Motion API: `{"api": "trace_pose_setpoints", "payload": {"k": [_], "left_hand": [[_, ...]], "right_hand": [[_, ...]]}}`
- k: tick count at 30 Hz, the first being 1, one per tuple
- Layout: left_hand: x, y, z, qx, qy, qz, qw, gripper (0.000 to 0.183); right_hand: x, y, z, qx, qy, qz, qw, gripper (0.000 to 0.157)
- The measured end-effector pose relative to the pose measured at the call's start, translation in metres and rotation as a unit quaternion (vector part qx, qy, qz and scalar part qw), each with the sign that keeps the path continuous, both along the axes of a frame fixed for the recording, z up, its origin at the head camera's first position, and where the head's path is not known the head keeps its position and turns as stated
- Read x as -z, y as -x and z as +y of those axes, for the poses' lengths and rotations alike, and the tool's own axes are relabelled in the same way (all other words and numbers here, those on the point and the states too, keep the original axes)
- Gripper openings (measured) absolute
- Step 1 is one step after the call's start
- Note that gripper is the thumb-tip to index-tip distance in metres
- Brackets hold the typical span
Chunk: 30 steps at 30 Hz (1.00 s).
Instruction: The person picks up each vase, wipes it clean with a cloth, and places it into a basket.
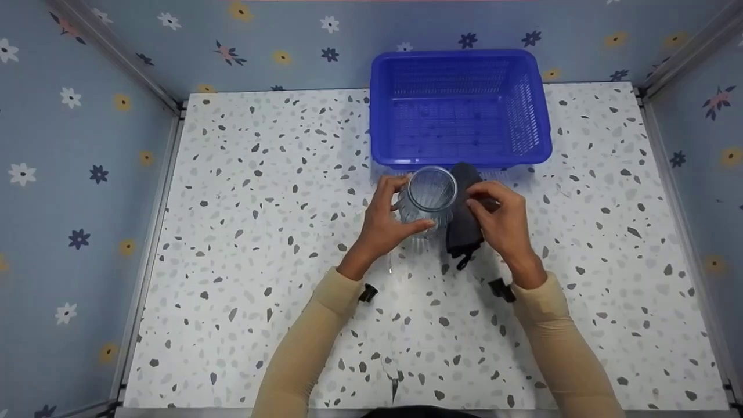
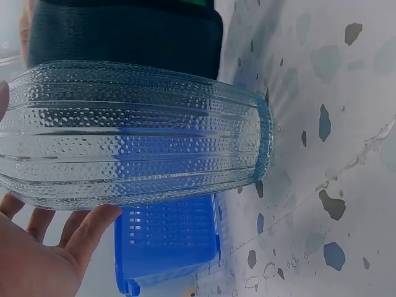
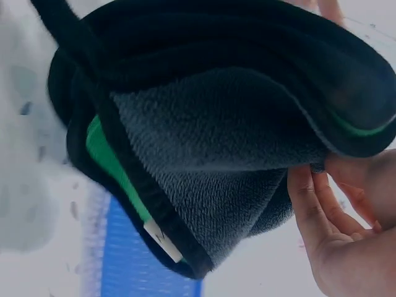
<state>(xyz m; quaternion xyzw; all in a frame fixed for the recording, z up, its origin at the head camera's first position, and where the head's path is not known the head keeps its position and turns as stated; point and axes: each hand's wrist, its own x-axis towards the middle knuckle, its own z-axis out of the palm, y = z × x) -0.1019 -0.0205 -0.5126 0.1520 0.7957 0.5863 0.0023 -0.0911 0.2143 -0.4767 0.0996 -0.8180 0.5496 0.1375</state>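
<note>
A see-through ribbed glass vase [image 1: 430, 200] stands upright in front of the basket, its round mouth facing up. My left hand [image 1: 384, 222] holds it from the left side, thumb in front and fingers behind. In the left wrist view the vase [image 2: 142, 136] shows a dimpled texture between its ribs and a narrower base. Just right of the vase is a folded dark grey cloth [image 1: 462, 223] with a black hanging loop. My right hand [image 1: 504, 217] pinches the cloth's right edge. Seen from the right wrist, the cloth [image 3: 210, 124] has black trim, a green underside and a small white tag.
A blue plastic basket [image 1: 458, 161] with slotted walls sits at the back, directly behind the vase and cloth. The speckled white tabletop [image 1: 261, 232] extends to both sides. Blue flowered panels [image 1: 75, 191] enclose the table on the left, back and right.
</note>
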Motion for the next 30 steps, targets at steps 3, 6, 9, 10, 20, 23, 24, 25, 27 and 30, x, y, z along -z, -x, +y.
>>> {"api": "trace_pose_setpoints", "payload": {"k": [3, 6, 9, 10, 20, 23, 24, 25, 27, 30], "left_hand": [[0.001, 0.001, 0.000, 0.003, 0.000, 0.004, 1.0000, 0.084], [0.002, 0.001, 0.000, 0.002, 0.002, 0.007, 1.0000, 0.084], [0.002, 0.002, 0.001, 0.002, 0.003, 0.008, 1.0000, 0.084], [0.002, 0.002, 0.001, 0.002, 0.002, 0.008, 1.0000, 0.084], [0.001, 0.001, 0.000, -0.001, 0.001, 0.004, 1.0000, 0.084], [0.001, 0.001, 0.001, -0.001, -0.001, 0.004, 1.0000, 0.084], [0.001, 0.001, 0.001, -0.001, -0.002, 0.003, 1.0000, 0.084], [0.001, 0.001, 0.001, -0.001, -0.002, 0.003, 1.0000, 0.084], [0.001, 0.001, 0.000, -0.001, 0.000, 0.001, 1.0000, 0.084], [0.001, 0.000, 0.000, -0.001, 0.004, 0.001, 1.0000, 0.084]], "right_hand": [[-0.007, 0.000, -0.001, -0.005, -0.012, 0.012, 1.000, 0.012], [-0.012, -0.001, -0.002, -0.004, -0.023, 0.011, 1.000, 0.012], [-0.013, -0.001, -0.003, 0.000, -0.033, 0.006, 0.999, 0.012], [-0.014, -0.002, -0.003, 0.002, -0.036, 0.004, 0.999, 0.012], [-0.016, -0.002, -0.006, 0.003, -0.049, -0.002, 0.999, 0.012], [-0.015, -0.002, -0.006, 0.004, -0.050, -0.004, 0.999, 0.012], [-0.015, -0.003, -0.006, 0.003, -0.051, -0.004, 0.999, 0.012], [-0.014, -0.003, -0.006, 0.002, -0.051, -0.006, 0.999, 0.012], [-0.012, -0.003, -0.005, 0.002, -0.054, -0.008, 0.999, 0.013], [-0.007, -0.004, -0.004, 0.003, -0.056, -0.012, 0.998, 0.013]]}}
